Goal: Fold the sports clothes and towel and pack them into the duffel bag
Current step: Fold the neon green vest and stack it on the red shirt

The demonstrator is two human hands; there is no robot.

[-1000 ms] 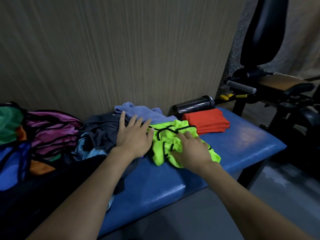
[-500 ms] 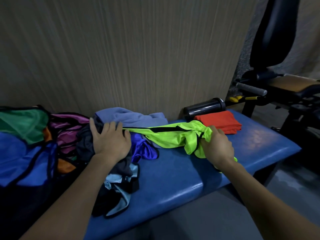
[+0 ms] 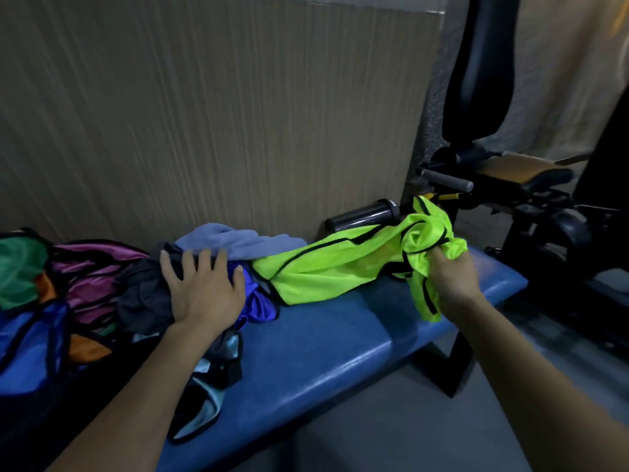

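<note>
A neon green mesh vest (image 3: 333, 264) with black trim stretches across the blue padded bench (image 3: 326, 338). My right hand (image 3: 452, 277) grips its bunched right end, lifted off the bench. My left hand (image 3: 200, 287) presses flat, fingers spread, on a pile of dark grey and blue clothes (image 3: 146, 294). A lavender towel (image 3: 235, 241) lies crumpled behind the pile by the wall. Purple, green, blue and orange garments (image 3: 85, 277) are heaped at the far left; a dark mass below them may be the duffel bag, but I cannot tell.
A black shaker bottle (image 3: 364, 214) lies on its side at the back of the bench by the wall. Black gym equipment (image 3: 510, 185) with a padded seat stands to the right. Grey floor lies in front of the bench.
My right hand has pulled the green vest further right and upward, drawing it out of the pile. The vest now hides the folded red garment. My left hand stays pressing the pile.
</note>
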